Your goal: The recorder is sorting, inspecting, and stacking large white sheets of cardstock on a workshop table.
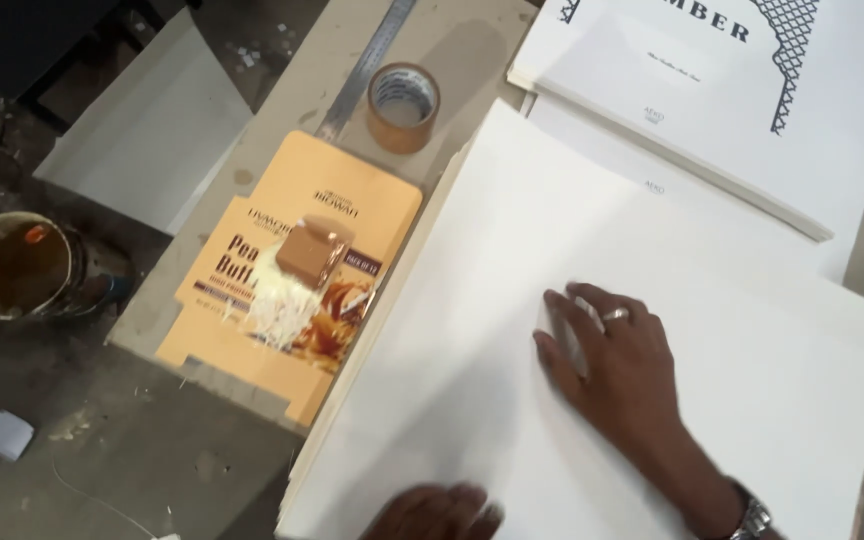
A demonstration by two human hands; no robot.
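My right hand [620,362] presses flat, fingers spread, on the white sheet [552,300]; my left hand [437,512], barely visible, I cannot tell. Uneven pressure could shift the stack askew.

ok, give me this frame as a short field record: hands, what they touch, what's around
right hand: flat, palm down on the top white sheet, fingers spread, ring on one finger, watch at the wrist
left hand: only partly in view at the bottom edge, on the same sheet
sheet stack: white, large, edges show at its left side
left of stack: flattened orange carton with a small brown block on it
above carton: roll of brown tape, metal ruler
far left: bucket of brownish liquid
top right: printed white sheets
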